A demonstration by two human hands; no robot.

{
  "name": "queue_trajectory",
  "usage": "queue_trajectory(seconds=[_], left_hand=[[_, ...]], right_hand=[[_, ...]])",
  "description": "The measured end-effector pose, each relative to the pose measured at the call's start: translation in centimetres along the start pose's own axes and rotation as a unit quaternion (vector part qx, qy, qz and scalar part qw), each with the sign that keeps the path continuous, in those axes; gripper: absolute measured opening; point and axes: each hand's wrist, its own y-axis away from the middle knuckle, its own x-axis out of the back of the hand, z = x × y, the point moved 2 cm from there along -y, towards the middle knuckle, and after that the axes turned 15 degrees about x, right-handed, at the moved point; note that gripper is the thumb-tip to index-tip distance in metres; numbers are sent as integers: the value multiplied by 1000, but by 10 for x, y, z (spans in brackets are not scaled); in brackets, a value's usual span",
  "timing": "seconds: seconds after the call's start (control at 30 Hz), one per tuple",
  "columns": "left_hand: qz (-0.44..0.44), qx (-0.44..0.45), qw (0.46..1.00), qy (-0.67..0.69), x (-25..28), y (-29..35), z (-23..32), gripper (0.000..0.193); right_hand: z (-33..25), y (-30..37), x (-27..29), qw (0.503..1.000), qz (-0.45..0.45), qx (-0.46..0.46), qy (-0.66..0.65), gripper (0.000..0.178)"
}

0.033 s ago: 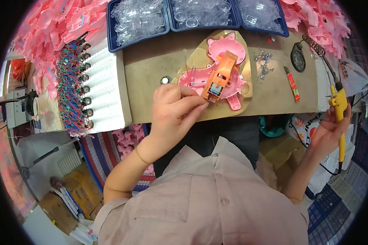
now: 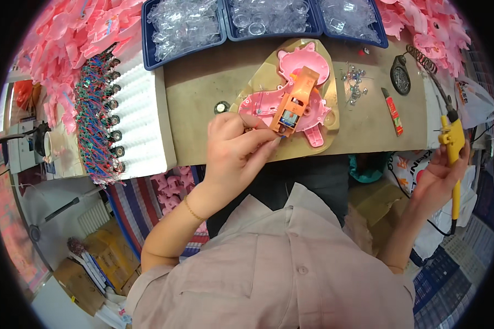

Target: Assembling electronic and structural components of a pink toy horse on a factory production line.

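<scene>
My left hand (image 2: pixel 237 143) is closed in a pinch at the near end of an orange plastic housing (image 2: pixel 296 103). What lies between its fingertips is too small to make out. A motor-like part (image 2: pixel 289 118) shows in the housing's opening. The housing lies across a pink pig-shaped toy shell (image 2: pixel 310 61), which rests in a tan fixture (image 2: pixel 330 93). Off to the right, my right hand (image 2: pixel 440 174) grips a yellow soldering iron (image 2: pixel 453 143), its black cord hanging below. The iron's upper end is beside a coiled-spring stand (image 2: pixel 422 58).
Blue bins (image 2: pixel 225 37) of clear plastic parts line the back. Bundled wires with round black parts (image 2: pixel 96 118) lie on white foam (image 2: pixel 144 109) at left. Small screws (image 2: pixel 355 85), a red-and-green knife (image 2: pixel 392 114) and a black sponge holder (image 2: pixel 400 77) are right of the fixture.
My right hand and the soldering iron have shifted slightly left. Thin strands seen over the pink shell's left side no longer show. My left hand stays at the housing.
</scene>
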Motion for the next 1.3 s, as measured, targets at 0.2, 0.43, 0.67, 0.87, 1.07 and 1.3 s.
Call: queue_trajectory(seconds=[0.2, 0.43, 0.67, 0.87, 1.07, 1.3], left_hand=[[15, 100, 989, 107, -15, 8, -3, 6], [71, 76, 989, 106, -20, 8, -1, 6], [73, 76, 990, 92, -22, 8, 0, 7], [71, 87, 989, 93, -22, 8, 0, 7], [72, 84, 991, 80, -22, 9, -1, 7], [76, 80, 991, 76, -23, 8, 1, 7]], right_hand=[[-33, 70, -54, 984, -131, -73, 97, 71], [-47, 78, -59, 870, -492, -36, -3, 54], [-39, 82, -85, 815, -558, 156, -4, 61], [-35, 79, -89, 815, -578, 22, -22, 64], [-32, 74, -88, 793, -587, -160, -38, 62], [-26, 86, -73, 757, -614, -222, -10, 63]])
